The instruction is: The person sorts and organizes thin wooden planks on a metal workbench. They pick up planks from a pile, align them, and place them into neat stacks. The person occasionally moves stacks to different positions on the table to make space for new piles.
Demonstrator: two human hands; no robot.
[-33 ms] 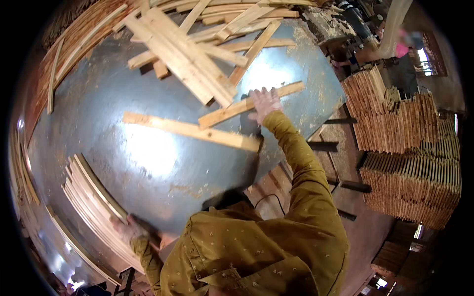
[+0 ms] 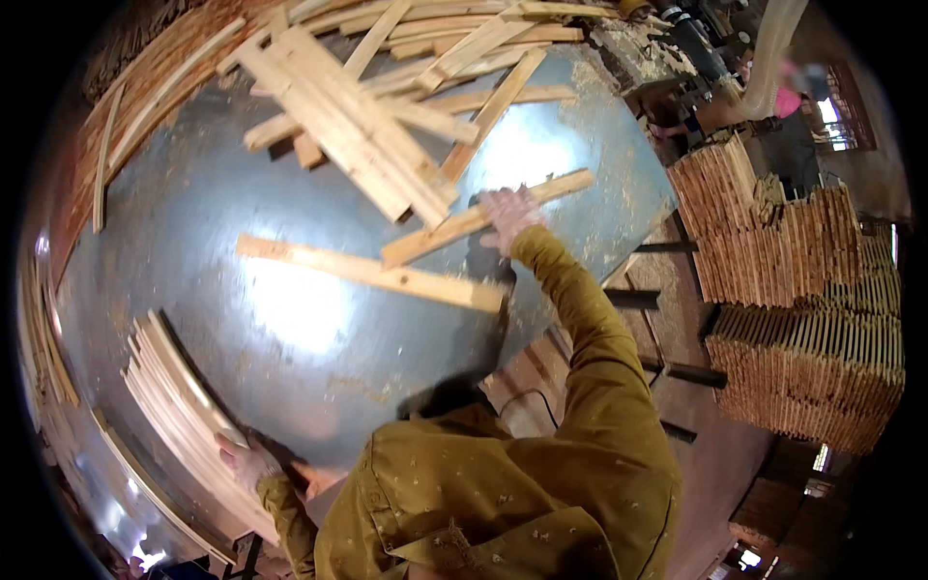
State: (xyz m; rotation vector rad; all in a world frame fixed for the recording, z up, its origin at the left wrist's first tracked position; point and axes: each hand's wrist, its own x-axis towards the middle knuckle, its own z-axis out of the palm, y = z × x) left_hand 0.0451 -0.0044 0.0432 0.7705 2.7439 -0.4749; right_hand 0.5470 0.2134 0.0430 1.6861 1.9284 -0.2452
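My right hand (image 2: 512, 215) lies over a short wooden board (image 2: 435, 237), its fingers bent over the edge and closed on it. That board slants on the grey metal tabletop (image 2: 377, 338), one end close to the pile of boards. Just in front of it a second loose board (image 2: 372, 275) lies flat, crossing the table. At the lower left, my left hand (image 2: 249, 461) closes on the near end of the innermost strip (image 2: 188, 372) in a row of pale wooden strips (image 2: 179, 420). Its fingertips are partly hidden behind the wood.
A jumbled pile of boards (image 2: 348, 116) covers the far side of the table. Tall stacks of cut wood (image 2: 802, 377) stand on the right, past dark metal bars (image 2: 633, 300). Another person's arm (image 2: 710, 118) shows at the far right by a pale hose (image 2: 773, 58).
My right hand's fingers have curled from spread to bent over the board. The innermost strip's near end has shifted slightly toward me, with my left hand around it. The whole view has moved a little.
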